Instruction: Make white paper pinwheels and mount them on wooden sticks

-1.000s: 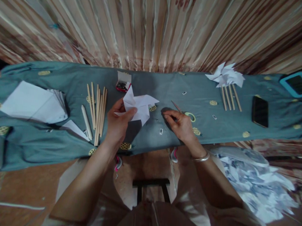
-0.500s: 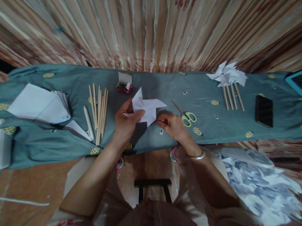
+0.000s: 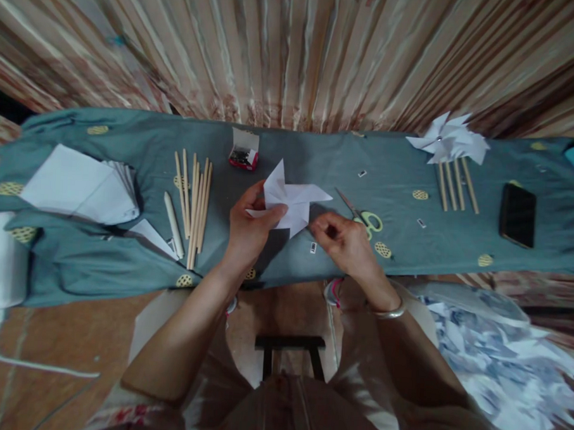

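My left hand [image 3: 252, 223] pinches a white paper pinwheel [image 3: 297, 204] by its left side, thumb on top, above the cloth. The pinwheel's blades are folded in, and no stick shows on it. Close to its lower right blade, my right hand [image 3: 343, 238] is closed, thumb and forefinger pressed together. Whatever lies between those fingertips is too small to make out. Just behind the right hand, green-handled scissors [image 3: 365, 219] lie on the cloth. Beyond the left hand stands an open small red and white box [image 3: 244, 157] with dark little pieces inside.
Several wooden sticks [image 3: 200, 205] and a pale pen-like tool [image 3: 173, 223] lie left, beside stacked white paper [image 3: 74, 187]. Finished pinwheels [image 3: 454, 141] on sticks and a dark phone [image 3: 518, 214] are at right. A clear bag [image 3: 503, 370] of white paper pieces is lower right.
The view has shifted a little, moving everything slightly to the right. My right hand has rolled and drawn slightly away from the pinwheel. My left hand keeps the same hold.
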A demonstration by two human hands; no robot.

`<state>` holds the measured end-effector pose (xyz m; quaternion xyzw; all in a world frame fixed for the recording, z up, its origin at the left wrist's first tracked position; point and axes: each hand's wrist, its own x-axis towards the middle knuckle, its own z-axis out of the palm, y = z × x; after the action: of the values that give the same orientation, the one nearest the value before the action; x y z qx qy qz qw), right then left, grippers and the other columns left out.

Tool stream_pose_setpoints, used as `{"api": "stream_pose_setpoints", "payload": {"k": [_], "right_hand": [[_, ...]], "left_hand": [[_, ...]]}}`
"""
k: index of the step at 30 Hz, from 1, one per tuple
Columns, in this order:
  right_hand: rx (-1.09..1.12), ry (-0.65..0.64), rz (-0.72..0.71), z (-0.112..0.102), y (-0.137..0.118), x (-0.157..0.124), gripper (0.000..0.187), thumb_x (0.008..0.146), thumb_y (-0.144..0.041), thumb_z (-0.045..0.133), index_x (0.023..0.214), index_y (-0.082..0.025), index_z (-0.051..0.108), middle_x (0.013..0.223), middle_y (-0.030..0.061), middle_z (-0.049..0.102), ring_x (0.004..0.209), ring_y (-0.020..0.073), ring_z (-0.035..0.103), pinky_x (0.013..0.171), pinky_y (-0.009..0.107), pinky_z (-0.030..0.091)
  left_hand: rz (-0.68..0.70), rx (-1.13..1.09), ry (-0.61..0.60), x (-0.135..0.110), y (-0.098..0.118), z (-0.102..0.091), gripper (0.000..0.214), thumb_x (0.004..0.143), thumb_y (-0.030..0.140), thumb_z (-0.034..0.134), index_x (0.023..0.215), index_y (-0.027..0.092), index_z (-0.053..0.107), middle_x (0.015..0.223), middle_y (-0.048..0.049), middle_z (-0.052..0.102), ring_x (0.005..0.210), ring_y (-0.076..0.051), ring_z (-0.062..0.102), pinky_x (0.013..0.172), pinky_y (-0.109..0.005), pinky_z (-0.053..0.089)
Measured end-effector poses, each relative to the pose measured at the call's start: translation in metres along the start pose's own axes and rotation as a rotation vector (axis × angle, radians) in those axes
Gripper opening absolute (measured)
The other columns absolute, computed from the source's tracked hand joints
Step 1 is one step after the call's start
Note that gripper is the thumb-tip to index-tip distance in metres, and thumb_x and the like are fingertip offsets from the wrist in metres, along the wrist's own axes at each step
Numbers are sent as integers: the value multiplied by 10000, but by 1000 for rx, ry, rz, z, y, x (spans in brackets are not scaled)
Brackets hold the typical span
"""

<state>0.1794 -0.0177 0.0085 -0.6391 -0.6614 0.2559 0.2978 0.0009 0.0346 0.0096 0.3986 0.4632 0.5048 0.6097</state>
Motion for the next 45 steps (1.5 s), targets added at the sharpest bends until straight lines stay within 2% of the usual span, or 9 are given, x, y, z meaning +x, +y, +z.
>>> {"api": "stream_pose_setpoints", "payload": {"k": [3,6,9,12,15,22,28,35,45], "right_hand": [[177,175,-14,-18,-11,-9,125,850,-233,623,730,-203,645,635,-39,585,598,113,526,623,247,438],[207,230,-64,-30,-27,-19,98,860,-237,644,768,-218,673,718,-24,646,668,133,581,681,278,490],[98,239,-194,-29,-38,-23,75,872,-240,650,822,-256,703,1015,21,698,931,199,646,886,380,521],[13,256,-280,-23,-38,-19,76,858,-226,666,845,-283,715,1414,3,533,1325,284,487,1109,481,406],[48,247,-268,-18,-28,-13,99,846,-204,671,822,-291,711,1510,-65,438,1489,313,270,1211,528,271],[178,168,-221,-14,-10,-7,45,853,-243,684,849,-270,720,1561,-71,379,1508,291,246,1234,557,211],[214,155,-174,-13,-7,-6,33,845,-249,699,846,-259,731,1575,-67,357,1464,287,347,1210,555,269],[243,132,-178,-12,-5,-5,50,828,-226,708,847,-262,737,1577,-55,365,1443,270,387,1199,482,326],[279,131,-164,-11,-5,-5,62,843,-247,696,874,-264,748,1581,-54,362,1386,266,468,1180,467,372]], "left_hand": [[4,27,-20,-1,-3,2,531,646,250,763,1156,179,636,887,-12,742,755,-168,683,709,-299,550],[7,66,-37,-3,-5,6,552,638,255,771,1168,185,634,887,-20,741,760,-183,687,702,-308,549],[3,83,-42,-5,-6,11,536,628,241,777,1144,187,642,870,-17,741,733,-176,681,684,-295,543],[-5,84,-60,-8,-5,16,512,634,233,771,1128,182,648,860,-14,744,716,-169,679,670,-285,539],[-16,94,-87,-10,-5,18,509,628,226,773,1121,175,658,834,-13,741,678,-165,669,629,-274,528],[-69,63,-136,-12,-5,18,530,631,242,781,1143,171,661,784,-1,726,614,-147,642,588,-262,513],[-88,46,-146,-13,-3,18,549,626,247,781,1153,168,651,780,2,722,610,-142,632,597,-264,506],[-100,51,-153,-14,-2,19,567,615,246,785,1162,176,650,770,6,715,616,-150,630,593,-268,496],[-99,46,-150,-14,-2,18,552,617,260,788,1148,178,664,790,-3,727,635,-157,644,593,-270,509]]}}
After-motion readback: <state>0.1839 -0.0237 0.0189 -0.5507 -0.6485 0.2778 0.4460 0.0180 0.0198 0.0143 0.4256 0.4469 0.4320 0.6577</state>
